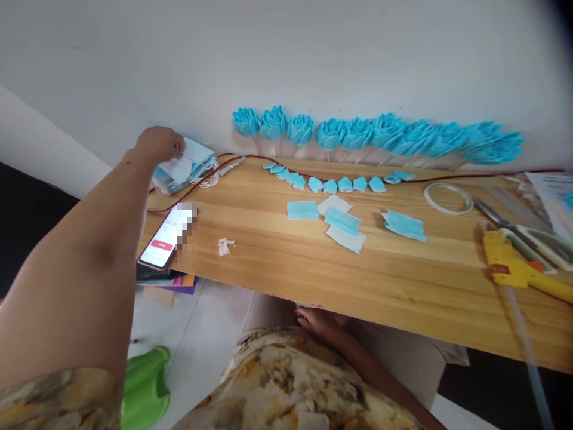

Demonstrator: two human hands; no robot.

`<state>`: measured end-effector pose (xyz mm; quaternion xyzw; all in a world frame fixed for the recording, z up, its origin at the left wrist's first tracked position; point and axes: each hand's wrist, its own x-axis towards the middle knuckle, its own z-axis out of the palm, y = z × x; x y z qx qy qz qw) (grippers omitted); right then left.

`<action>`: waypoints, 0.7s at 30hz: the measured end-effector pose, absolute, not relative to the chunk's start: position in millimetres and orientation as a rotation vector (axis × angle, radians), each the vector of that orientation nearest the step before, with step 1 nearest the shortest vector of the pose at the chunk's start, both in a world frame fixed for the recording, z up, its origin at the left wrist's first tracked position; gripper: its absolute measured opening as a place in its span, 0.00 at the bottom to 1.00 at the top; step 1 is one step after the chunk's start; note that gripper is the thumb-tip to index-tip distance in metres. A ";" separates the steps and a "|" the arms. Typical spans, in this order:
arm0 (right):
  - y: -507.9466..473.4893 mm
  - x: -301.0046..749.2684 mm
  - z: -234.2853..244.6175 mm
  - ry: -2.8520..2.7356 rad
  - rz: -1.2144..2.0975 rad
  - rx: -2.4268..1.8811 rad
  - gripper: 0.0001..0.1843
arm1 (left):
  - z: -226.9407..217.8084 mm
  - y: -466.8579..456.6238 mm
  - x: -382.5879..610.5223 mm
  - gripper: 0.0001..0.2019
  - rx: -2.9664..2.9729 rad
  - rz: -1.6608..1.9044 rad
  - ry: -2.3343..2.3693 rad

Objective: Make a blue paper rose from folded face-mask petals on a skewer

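Observation:
My left hand [160, 143] reaches to the far left corner of the wooden table [403, 280] and rests on a stack of blue face masks [190, 167], its fingers curled on the top mask. My right hand [316, 321] lies low on my lap under the table's front edge, mostly hidden, fingers loosely bent with nothing seen in them. Cut blue mask pieces [342, 221] lie at the table's middle. A row of small folded blue pieces [331, 184] runs behind them. Blue mask flowers [358, 132] lean against the wall.
A phone [166, 237] lies near the left edge beside a red cable [197, 188]. A tape ring [447, 198], scissors [519, 230] and a yellow glue gun [514, 266] sit at the right. A green object [145, 388] stands on the floor.

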<state>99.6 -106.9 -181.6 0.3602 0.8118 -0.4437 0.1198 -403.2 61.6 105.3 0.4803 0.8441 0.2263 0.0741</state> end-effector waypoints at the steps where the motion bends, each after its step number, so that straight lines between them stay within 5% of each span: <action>1: -107.0 99.3 -180.0 2.379 -1.294 1.053 0.23 | 107.3 59.7 -403.0 0.10 1.429 0.732 2.522; 10: -109.0 99.1 -149.5 2.404 -1.316 1.029 0.25 | 139.8 34.7 -389.2 0.08 1.170 1.631 2.505; 14: -112.3 97.8 -120.6 2.404 -1.429 0.954 0.26 | 159.4 28.7 -369.6 0.09 1.044 2.055 1.991; 21: -93.4 116.3 3.3 2.535 -1.756 0.491 0.24 | 115.5 22.0 -243.4 0.10 1.012 1.689 0.956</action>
